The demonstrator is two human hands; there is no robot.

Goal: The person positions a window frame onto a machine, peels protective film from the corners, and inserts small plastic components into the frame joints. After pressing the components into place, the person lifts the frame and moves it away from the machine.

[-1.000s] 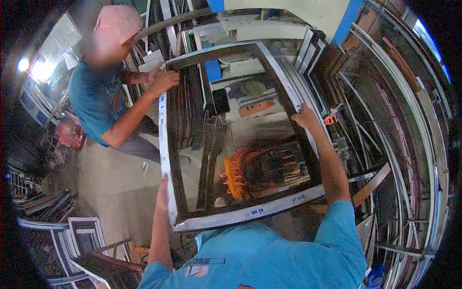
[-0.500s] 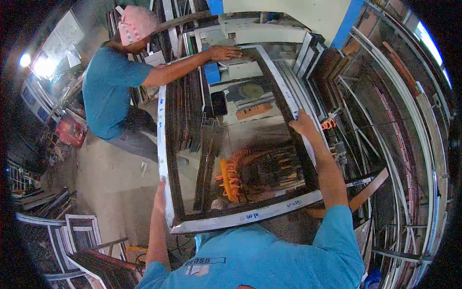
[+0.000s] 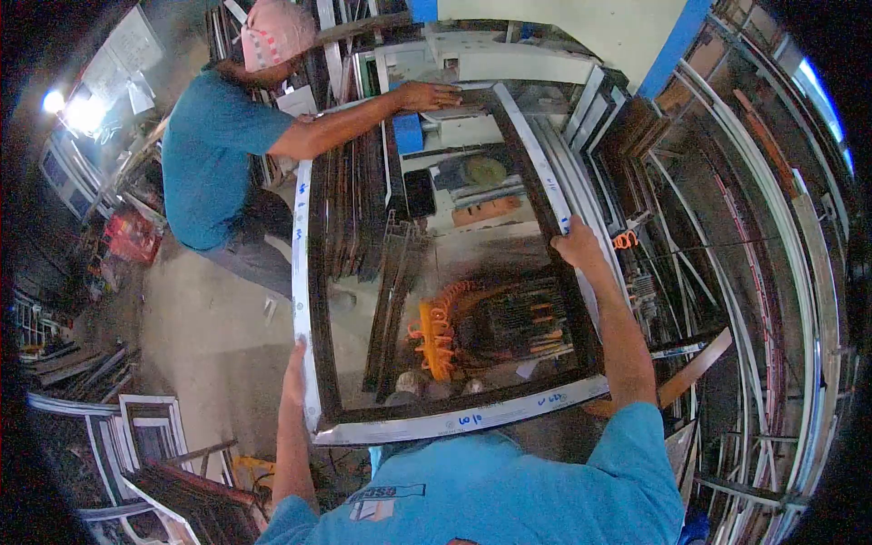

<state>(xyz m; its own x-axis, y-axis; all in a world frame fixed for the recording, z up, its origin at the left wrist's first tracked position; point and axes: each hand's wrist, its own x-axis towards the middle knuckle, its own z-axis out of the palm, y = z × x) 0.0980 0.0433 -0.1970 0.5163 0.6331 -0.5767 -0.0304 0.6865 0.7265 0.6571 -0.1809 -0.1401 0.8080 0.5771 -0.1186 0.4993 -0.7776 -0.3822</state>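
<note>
A large glazed window frame, dark inside and covered with white film on its outer sides, is held up in front of my body. Blue handwritten marks show on the film. My left hand grips the left side near the lower corner, its fingers partly hidden by the edge. Higher up on the opposite side, my right hand is closed around the frame with the thumb over the inner edge. A co-worker's hand lies on the far end of the frame.
The co-worker stands at the far left side, leaning over the frame. An orange coiled hose shows through the glass. Long metal profiles fill the rack at right. Smaller frames stand at lower left.
The near end of the window frame has shifted slightly left and down in view, with both my hands still on it. The co-worker's hand remains at the far end.
</note>
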